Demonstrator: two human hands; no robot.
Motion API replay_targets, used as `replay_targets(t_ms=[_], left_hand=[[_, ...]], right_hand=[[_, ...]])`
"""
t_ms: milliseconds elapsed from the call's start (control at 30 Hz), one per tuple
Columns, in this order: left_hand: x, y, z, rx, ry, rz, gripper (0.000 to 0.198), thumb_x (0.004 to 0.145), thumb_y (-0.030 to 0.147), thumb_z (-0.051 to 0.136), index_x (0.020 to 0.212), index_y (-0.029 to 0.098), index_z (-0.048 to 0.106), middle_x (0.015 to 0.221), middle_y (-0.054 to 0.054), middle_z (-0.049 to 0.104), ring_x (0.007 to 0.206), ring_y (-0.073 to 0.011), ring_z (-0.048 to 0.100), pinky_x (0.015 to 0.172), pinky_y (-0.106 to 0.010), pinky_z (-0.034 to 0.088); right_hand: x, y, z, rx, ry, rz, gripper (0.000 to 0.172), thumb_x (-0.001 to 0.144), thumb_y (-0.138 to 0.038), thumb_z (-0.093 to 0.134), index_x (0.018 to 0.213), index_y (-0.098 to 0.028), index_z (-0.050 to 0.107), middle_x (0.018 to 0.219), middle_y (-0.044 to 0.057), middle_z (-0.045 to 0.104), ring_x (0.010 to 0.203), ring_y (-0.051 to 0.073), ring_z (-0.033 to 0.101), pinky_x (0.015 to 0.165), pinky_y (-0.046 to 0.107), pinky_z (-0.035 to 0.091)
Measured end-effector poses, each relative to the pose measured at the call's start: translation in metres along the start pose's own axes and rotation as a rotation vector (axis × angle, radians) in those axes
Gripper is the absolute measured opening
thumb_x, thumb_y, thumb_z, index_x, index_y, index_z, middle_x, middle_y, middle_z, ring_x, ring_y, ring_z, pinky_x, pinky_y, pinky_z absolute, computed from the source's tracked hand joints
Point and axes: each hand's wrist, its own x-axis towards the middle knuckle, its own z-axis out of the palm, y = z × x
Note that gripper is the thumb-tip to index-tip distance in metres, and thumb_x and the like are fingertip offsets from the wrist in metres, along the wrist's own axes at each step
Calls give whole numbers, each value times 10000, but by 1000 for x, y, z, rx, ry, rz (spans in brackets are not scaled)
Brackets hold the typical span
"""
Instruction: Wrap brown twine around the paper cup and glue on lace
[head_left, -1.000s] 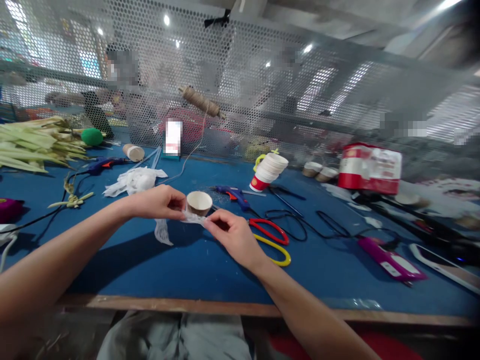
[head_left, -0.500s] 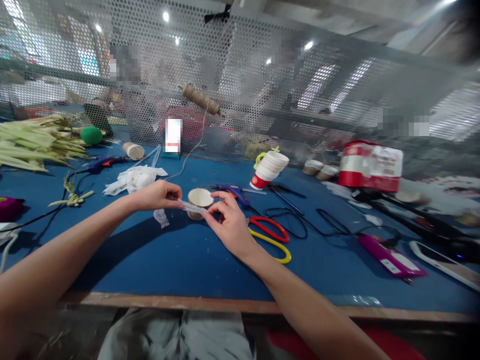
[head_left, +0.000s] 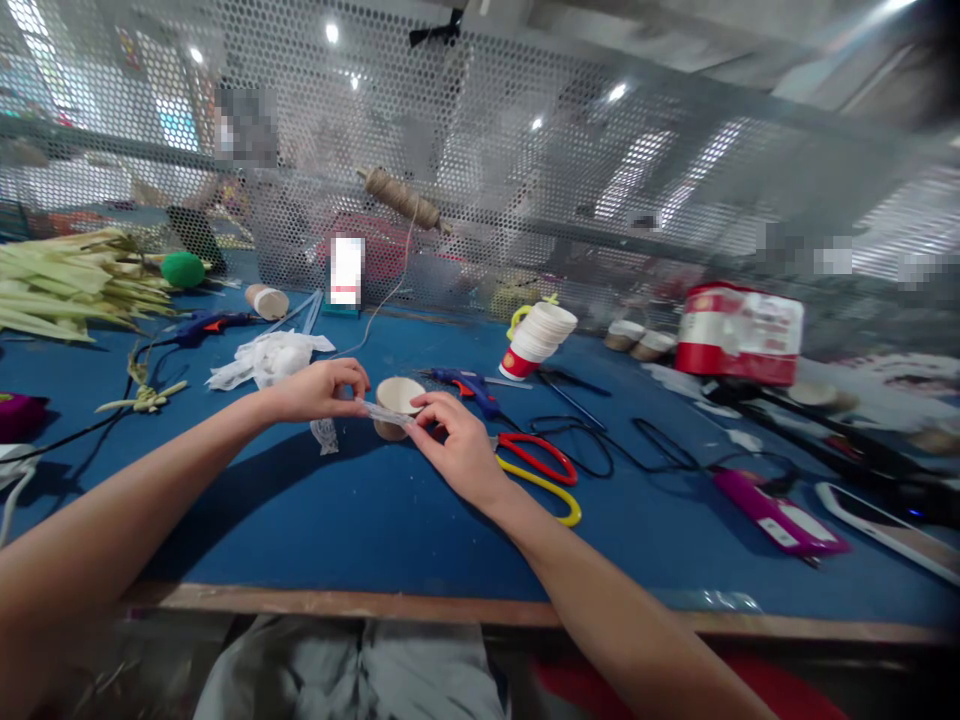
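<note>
A strip of white lace ribbon (head_left: 387, 413) is stretched between my two hands, in front of a paper cup (head_left: 401, 393) with a brown outside that stands on the blue table. My left hand (head_left: 330, 390) pinches the strip at its left, and a loose end dangles below the fingers. At the other end my right hand (head_left: 454, 440) is closed on the lace, its fingers curled near the cup's rim. The strip hides part of the cup's front; whether it touches the cup I cannot tell.
Red-and-yellow scissors (head_left: 540, 470) and a blue glue gun (head_left: 469, 388) lie right of my hands. Stacked cups (head_left: 540, 338) stand behind them. White lace (head_left: 274, 357) is heaped at the left, near corn husks (head_left: 67, 285). Black cables cross the right side.
My right hand's upper fingers have curled in closer to the thumb. The left hand has barely shifted, and the lace stays stretched before the cup.
</note>
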Motion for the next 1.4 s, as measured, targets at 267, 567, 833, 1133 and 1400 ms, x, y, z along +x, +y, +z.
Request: replay_targets(t_ms=[267,567,833,1133,1400], left_hand=[[0,0,3,-56,3,-59,216,727,344,520,688,131,524,965,-70,598,639,-67,479,576,-188,343],[0,0,6,-139,30,-112,216,720,345,527,697,131,513,941,-78,627,728,-96,537,631,-207,382],[2,0,5,-88,63,-99,236,725,349,511,699,114,515,977,-77,610,526,-32,382,498,-181,308],[5,-3,9,-161,61,-116,213,721,338,516,681,129,506,939,-85,635,732,-94,546,637,-205,390],[8,-4,10,-217,67,-133,198,719,324,519,683,130,504,922,-85,640,751,-101,558,661,-216,405]], right_hand=[[2,-1,0,-15,14,-13,129,759,-223,517,637,-191,490,892,71,566,785,151,542,640,278,451],[4,0,0,-17,27,-22,115,756,-214,518,645,-188,500,850,63,565,767,147,538,645,275,446],[5,2,0,-21,15,-33,121,762,-221,512,646,-191,496,828,52,564,750,145,531,650,279,436],[6,1,-1,-30,19,-37,120,760,-196,509,644,-196,480,787,46,558,739,144,530,669,285,434],[7,2,1,-38,35,3,124,740,-182,527,639,-196,455,736,35,551,696,141,519,656,285,426]])
